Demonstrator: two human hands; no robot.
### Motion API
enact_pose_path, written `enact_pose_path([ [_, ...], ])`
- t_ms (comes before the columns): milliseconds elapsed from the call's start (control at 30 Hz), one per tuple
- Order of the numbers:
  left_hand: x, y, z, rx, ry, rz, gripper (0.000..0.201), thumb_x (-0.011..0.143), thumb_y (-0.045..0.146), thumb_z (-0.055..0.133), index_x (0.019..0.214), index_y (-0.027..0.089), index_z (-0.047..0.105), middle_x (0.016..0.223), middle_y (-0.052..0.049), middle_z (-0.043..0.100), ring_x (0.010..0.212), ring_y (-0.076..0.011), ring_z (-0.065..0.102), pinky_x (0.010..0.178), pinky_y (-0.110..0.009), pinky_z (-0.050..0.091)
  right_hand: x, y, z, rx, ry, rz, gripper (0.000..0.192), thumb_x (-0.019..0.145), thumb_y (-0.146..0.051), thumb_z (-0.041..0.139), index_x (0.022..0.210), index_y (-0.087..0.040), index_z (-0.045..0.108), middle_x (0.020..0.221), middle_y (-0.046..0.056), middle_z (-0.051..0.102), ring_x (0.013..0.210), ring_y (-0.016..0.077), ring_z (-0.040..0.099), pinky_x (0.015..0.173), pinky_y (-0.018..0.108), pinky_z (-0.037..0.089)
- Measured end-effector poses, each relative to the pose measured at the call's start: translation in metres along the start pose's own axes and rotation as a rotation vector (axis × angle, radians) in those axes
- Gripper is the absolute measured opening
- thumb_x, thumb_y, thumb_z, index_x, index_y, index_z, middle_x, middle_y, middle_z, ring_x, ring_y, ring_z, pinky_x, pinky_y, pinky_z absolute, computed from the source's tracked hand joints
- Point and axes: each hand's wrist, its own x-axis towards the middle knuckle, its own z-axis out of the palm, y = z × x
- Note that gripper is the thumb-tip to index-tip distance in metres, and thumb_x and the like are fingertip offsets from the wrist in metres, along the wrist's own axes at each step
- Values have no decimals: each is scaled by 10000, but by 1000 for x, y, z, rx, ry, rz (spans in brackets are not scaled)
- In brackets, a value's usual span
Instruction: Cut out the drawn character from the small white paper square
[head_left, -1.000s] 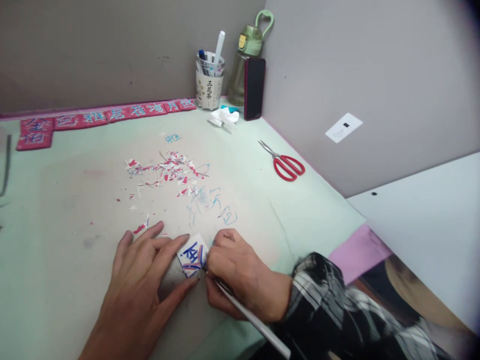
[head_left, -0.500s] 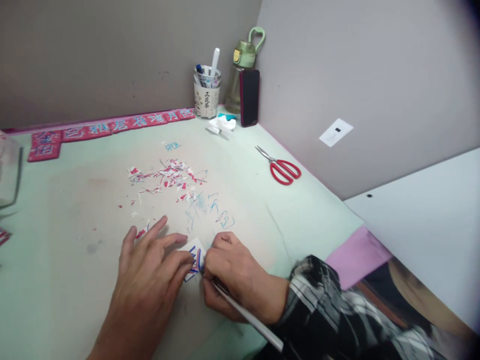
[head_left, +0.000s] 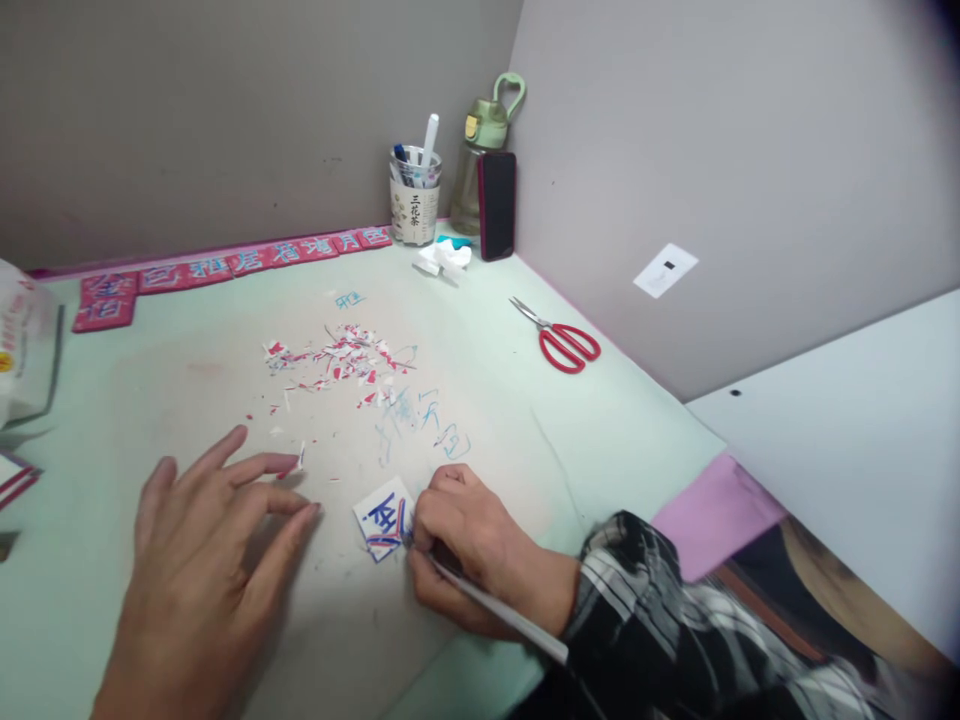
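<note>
A small white square card [head_left: 384, 518] with a blue and red sign on it lies flat on the pale green bench [head_left: 622, 420], close to the near edge. The right hand [head_left: 465, 550] is just beside the card on its right side. This hand is curled tight around a thin white knife-like tool [head_left: 499, 625], and the tip of the tool touches the card's right edge. The left hand [head_left: 202, 560] lies to the left of the card, not touching it. Its fingers are spread wide and flat on the bench, holding nothing.

Just past the card, away from the person, there are blue pen marks [head_left: 424, 420] on the bench. Farther past the card is a pile of tiny red, white and blue paper scraps [head_left: 334, 358]. Red-handled scissors [head_left: 562, 338] lie well to the right of the card and farther back. In the far corner behind the card stand a white cup full of pens [head_left: 415, 195], a green water bottle [head_left: 484, 150] and a dark phone with a red edge [head_left: 497, 205]. A row of red signs with blue letters [head_left: 225, 265] runs along the back wall.
</note>
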Motion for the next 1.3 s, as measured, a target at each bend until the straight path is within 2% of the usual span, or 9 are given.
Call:
enact_pose_path([
  [133,-1,0,6,-26,-16,76,166,966,299,513,1070,279,641,1177,-82,649,1419,-372,430,1186,-719,226,1,-2,0,14,8,2,241,747,-67,480,748,-255,329,647,-45,430,633,158,427,741,312,414],
  [400,-1,15,20,-3,-62,196,148,966,236,540,989,291,675,1164,-69,685,1393,-356,452,1161,-716,261,0,-4,0,31,43,-6,239,759,-45,484,758,-245,354,664,-49,421,632,149,431,727,306,403],
  [600,2,20,26,27,-48,233,189,971,203,478,872,244,634,1127,-77,703,1384,-361,478,1140,-692,303,-1,-3,3,15,80,-38,251,738,-36,487,760,-243,348,656,-58,401,607,141,388,705,301,385],
  [700,4,15,22,41,-24,202,166,965,187,458,877,233,591,1154,-91,698,1404,-354,467,1158,-677,298,-1,-4,3,-12,64,-24,260,737,-33,494,754,-245,345,657,-47,415,645,156,412,698,298,383],
  [867,6,-3,3,47,146,-11,139,998,322,449,945,239,547,1213,-120,657,1427,-345,453,1211,-667,229,-1,-9,-1,-19,34,12,257,764,-24,498,741,-239,359,654,-45,396,659,159,417,684,285,379],
  [967,-1,2,4,-90,84,-102,263,958,444,547,1130,245,538,1270,-110,650,1375,-329,513,1196,-633,306,-1,-12,-3,-15,21,47,242,769,-26,516,735,-231,394,679,-35,428,670,157,437,667,276,373],
  [1033,-9,11,13,-133,-1,-88,536,882,465,659,1329,242,466,1295,-107,662,1361,-338,533,1187,-634,334,-2,-11,-4,11,-6,71,225,779,-42,538,738,-227,416,703,-25,463,691,159,462,669,273,379],
  [1100,-15,19,24,-108,-38,-5,653,845,423,705,1405,239,422,1310,-102,675,1372,-339,534,1195,-624,335,-2,-9,-5,63,-34,97,207,787,-59,551,749,-224,432,715,-22,487,701,159,476,670,269,383],
  [1300,-19,24,39,-43,26,66,505,902,362,634,1355,228,458,1354,-121,660,1333,-315,580,1180,-583,382,0,6,-13,332,-124,159,142,802,-137,546,749,-221,445,716,-30,495,652,131,438,609,251,356],
])
